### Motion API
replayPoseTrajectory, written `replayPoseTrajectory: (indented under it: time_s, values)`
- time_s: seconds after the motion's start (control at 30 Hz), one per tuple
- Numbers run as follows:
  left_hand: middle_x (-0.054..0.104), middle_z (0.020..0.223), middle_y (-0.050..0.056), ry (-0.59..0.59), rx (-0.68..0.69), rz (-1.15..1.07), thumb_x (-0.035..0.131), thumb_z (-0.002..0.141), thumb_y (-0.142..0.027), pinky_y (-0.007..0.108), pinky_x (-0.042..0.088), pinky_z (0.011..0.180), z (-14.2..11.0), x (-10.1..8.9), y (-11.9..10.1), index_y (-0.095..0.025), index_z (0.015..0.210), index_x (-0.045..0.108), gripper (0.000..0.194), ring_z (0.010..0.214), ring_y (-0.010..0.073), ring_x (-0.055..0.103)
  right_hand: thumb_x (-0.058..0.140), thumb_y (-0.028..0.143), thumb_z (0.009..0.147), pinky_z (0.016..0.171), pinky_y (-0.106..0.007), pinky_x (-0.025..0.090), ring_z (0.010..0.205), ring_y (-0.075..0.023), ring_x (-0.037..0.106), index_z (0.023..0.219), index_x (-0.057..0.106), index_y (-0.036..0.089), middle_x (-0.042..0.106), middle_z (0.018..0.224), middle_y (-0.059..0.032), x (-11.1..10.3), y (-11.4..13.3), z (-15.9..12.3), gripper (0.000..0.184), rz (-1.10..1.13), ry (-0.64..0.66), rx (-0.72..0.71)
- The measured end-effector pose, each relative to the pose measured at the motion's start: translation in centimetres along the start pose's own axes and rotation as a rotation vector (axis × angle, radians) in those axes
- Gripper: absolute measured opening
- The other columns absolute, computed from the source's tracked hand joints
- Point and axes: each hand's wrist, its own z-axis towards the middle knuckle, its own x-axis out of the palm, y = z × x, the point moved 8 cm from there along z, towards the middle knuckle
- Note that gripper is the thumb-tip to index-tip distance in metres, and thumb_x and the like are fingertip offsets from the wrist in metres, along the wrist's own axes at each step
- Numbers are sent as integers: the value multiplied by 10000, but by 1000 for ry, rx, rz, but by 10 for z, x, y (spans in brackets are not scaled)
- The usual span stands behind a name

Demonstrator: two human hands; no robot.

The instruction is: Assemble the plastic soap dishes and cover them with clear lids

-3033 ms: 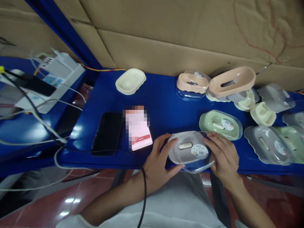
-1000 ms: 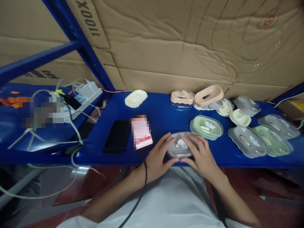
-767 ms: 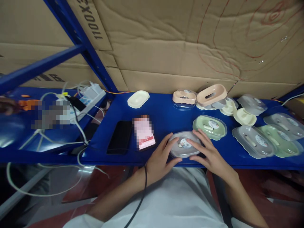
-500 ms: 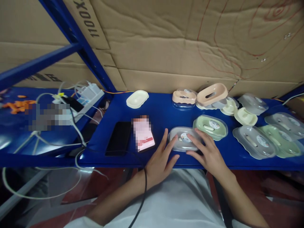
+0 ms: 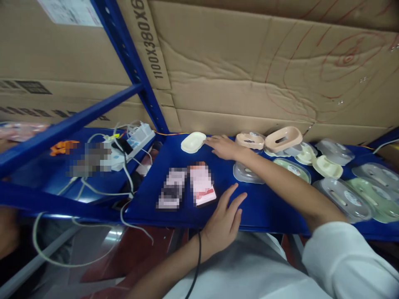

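My right hand (image 5: 222, 146) reaches across to the back of the blue shelf, its fingertips at the right edge of a cream oval dish (image 5: 193, 142). Its fingers are stretched out; whether they touch the dish I cannot tell. My left hand (image 5: 224, 222) is open above the front edge, fingers apart and holding nothing. Between my hands lies a grey soap box with a clear lid (image 5: 246, 173), partly covered by my right forearm. Behind that forearm is a green lidded soap box (image 5: 293, 170).
Peach soap boxes (image 5: 283, 139), cream pieces (image 5: 327, 167) and grey and green lidded boxes (image 5: 346, 201) crowd the right. Two phones (image 5: 204, 187) lie left of centre. A power strip (image 5: 140, 135) with cables stands further left. Part of another person (image 5: 8, 232) shows at far left.
My right hand has left the grey soap box and moved back and left to the cream dish. My left hand has come away from the box. The left phone's screen has lit up.
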Motion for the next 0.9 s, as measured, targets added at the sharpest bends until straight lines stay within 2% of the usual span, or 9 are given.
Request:
replayPoseTrajectory:
  time_s: [0.1,0.2,0.3,0.43,0.47,0.53,0.6,0.77,0.9]
  values:
    - [333,1716,160,6,13,3,442,1088,-168,539,435,1281,-1,-2,-2,-263,1605,386,528,1603,290,373,649,278,1056,1111,-477,533,1301,-234,642,1366,644,135,665,1439,-111,2,17,50,342,-91,29,-50]
    - [348,1702,173,10,35,4,472,1073,-171,541,458,1264,-1,-5,-5,-247,1592,393,531,1592,294,392,586,323,1097,1025,-487,559,1142,-202,690,1274,666,111,699,1284,-112,-7,27,52,288,-103,2,-70]
    - [335,1700,189,-44,60,19,523,1050,-179,562,456,1260,-3,-9,-7,-235,1587,387,557,1607,315,362,479,275,1135,1093,-429,516,1156,-177,689,1254,687,165,737,1256,-77,-28,29,6,264,-120,-86,-45]
    - [232,1743,178,-262,126,57,599,1001,-169,613,426,1261,-13,-22,-10,-249,1559,403,597,1632,354,294,484,296,1124,1066,-421,505,1201,-239,689,1352,674,213,756,1269,-75,-44,52,-116,308,-94,-188,-48]
    - [215,1750,168,-304,145,68,609,991,-164,614,419,1263,-14,-25,-12,-254,1541,420,589,1633,355,290,525,275,1107,1038,-416,504,1200,-239,692,1361,671,218,761,1268,-75,-48,62,-150,299,-33,-281,-50]
    - [244,1741,163,-317,178,99,621,983,-166,602,416,1264,-14,-25,-15,-248,1507,460,554,1625,352,309,565,214,1086,958,-400,494,1076,-205,722,1372,659,240,783,1208,-57,-39,80,-211,302,71,-394,-30]
    - [364,1687,177,-222,211,141,619,993,-182,571,438,1254,-8,-16,-19,-220,1462,515,482,1596,344,370,568,175,1080,987,-432,465,1007,-195,730,1423,631,265,796,1165,-44,-14,93,-250,360,124,-400,37]
    - [677,1391,142,47,242,275,598,1048,-234,478,521,1209,2,11,-21,-153,1280,660,254,1467,318,548,559,127,1067,1118,-508,431,1113,-211,738,1493,588,314,785,1245,-38,34,91,-278,466,212,-375,85]
    - [709,1339,116,27,183,227,623,1041,-255,465,544,1201,3,9,-16,-186,1141,697,143,1423,285,592,578,231,1066,1070,-488,522,1152,-242,733,1462,621,319,777,1277,-45,9,46,-266,407,291,-422,93]
